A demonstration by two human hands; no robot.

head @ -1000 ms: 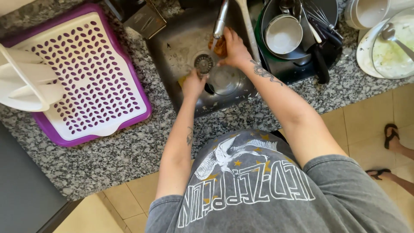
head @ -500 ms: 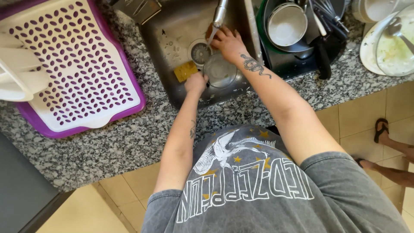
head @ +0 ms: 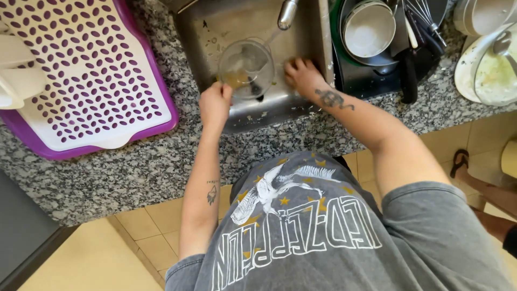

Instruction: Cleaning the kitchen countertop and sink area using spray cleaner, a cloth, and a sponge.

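My left hand grips the near rim of a clear round glass dish and holds it tilted inside the steel sink, just below the faucet. Something yellowish shows through the glass by my fingers. My right hand is down on the sink floor against the right wall, beside the dish, fingers curled downward. Whether it holds anything is hidden.
A purple tray with a white perforated rack lies left on the granite counter, with white items at its edge. Right of the sink a dark tub holds a pot and utensils; dirty plates beyond. Another person's sandalled foot is on the tiled floor.
The glass dish has come up from the sink floor into my left hand under the faucet. My right hand dropped from near the faucet to the sink's right side.
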